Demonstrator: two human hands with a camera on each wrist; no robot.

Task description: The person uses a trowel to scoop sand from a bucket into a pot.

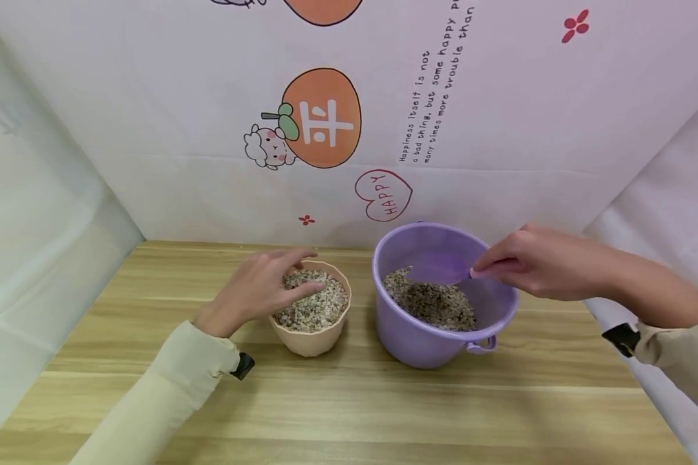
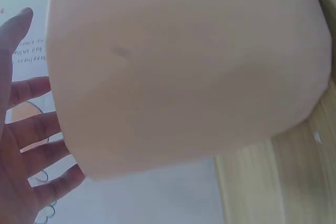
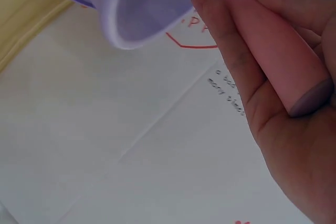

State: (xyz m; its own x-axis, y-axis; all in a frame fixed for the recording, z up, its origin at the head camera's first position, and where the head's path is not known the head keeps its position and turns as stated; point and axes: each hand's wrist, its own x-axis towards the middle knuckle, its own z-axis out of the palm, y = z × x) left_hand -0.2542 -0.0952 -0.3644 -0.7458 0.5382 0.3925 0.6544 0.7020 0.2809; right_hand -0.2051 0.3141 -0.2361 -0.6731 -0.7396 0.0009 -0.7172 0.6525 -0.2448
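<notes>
A peach flower pot (image 1: 309, 343) stands on the wooden table, filled close to its rim with pale grit (image 1: 315, 307). My left hand (image 1: 258, 287) is at the pot's left rim, its fingers spread and fairly straight over the edge. To the right stands a purple bucket (image 1: 413, 342), with grit (image 1: 439, 307) in its bottom. My right hand (image 1: 538, 261) grips a trowel by its pink handle (image 3: 278, 48). The trowel's purple blade (image 1: 439, 270) reaches into the bucket, just over the grit. Whether it carries any grit is hard to see.
A white printed cloth (image 1: 500, 103) hangs right behind the pot and bucket, with more white cloth at both sides. The bucket's handle lug (image 1: 481, 345) sticks out at its front right. The wooden tabletop (image 1: 349, 413) extends toward me.
</notes>
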